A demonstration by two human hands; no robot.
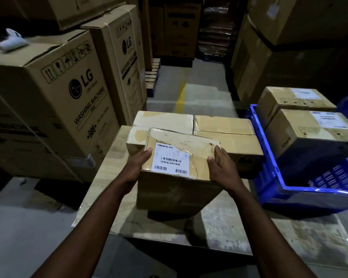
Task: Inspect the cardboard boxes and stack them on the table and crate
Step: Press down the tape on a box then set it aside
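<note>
Both hands clamp one box between them. The left hand (pixel 137 167) lies flat against the left side of the labelled box (pixel 175 193), with its fingertips reaching up to the top edge. The right hand (pixel 222 167) grips the opposite side, fingers wrapped over the top right corner and thumb pressed on the top face. Both forearms reach forward, bare and nearly straight, drawing in toward the box.

The labelled box is over the middle of the desk (pixel 225 223), its top tipped toward the camera so the white shipping label (pixel 170 161) with its barcodes shows. A dark shadow lies beneath it — whether its lower edge touches the desk is unclear.

Just behind it, stacked cardboard boxes fill the far end of the desk: a left stack (pixel 163 120) and a right stack (pixel 223 125), side by side and touching.

Right of the desk stands a blue crate (pixel 269 177). Two more boxes sit in its far part, rising above the rim — a nearer one (pixel 313 129) and a farther one (pixel 293 99), each with a white label on top.

To the left stand large washing machine cartons (pixel 54 97), and a yellow line (pixel 181 95) runs along the concrete floor (pixel 199 83).
</note>
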